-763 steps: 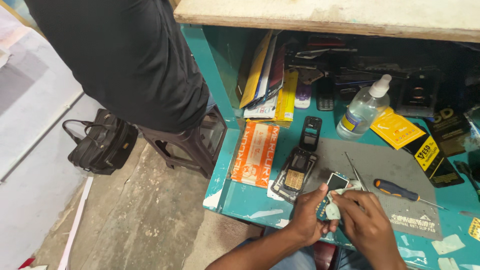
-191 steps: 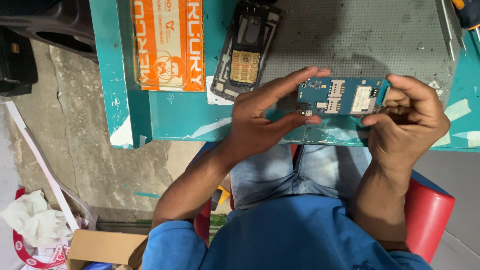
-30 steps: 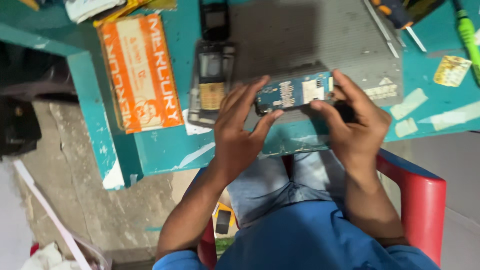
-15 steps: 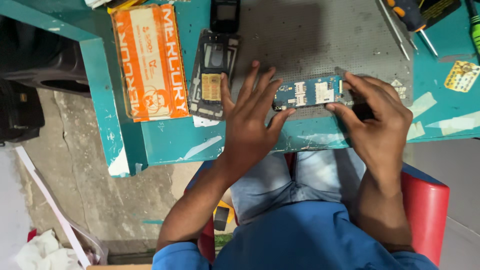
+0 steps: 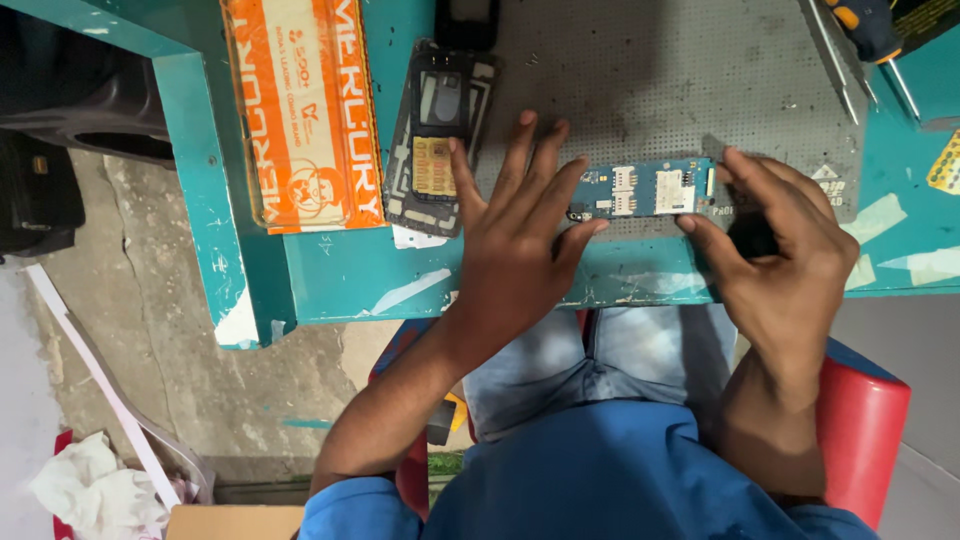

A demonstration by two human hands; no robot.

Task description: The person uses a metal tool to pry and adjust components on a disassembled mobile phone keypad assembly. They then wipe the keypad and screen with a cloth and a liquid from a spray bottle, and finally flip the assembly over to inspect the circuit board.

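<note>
Head view: both hands (image 5: pixel 520 240) (image 5: pixel 780 250) pinching blue circuit board (image 5: pixel 645 190) over grey mat (image 5: pixel 680 90), phone frame (image 5: pixel 435 140) and orange packet (image 5: pixel 305 110) leftward

- I see a blue circuit board (image 5: pixel 645 190) held flat over the grey perforated mat (image 5: pixel 660 90); I take this board as my landmark.
- My left hand (image 5: pixel 520 245) pinches the board's left end, fingers (image 5: pixel 530 160) spread beyond it.
- My right hand (image 5: pixel 780 250) grips the board's right end with thumb and fingers.
- Left of the board, an opened phone shell (image 5: pixel 435 140) lies partly on the mat.
- Further left of the board lies an orange printed packet (image 5: pixel 300 110) on the teal worktop (image 5: pixel 330 280).
- Up and right of the board lie tweezers (image 5: pixel 830 60) and a screwdriver (image 5: pixel 875 40).
- Below the board I see a red chair (image 5: pixel 865 410).
</note>
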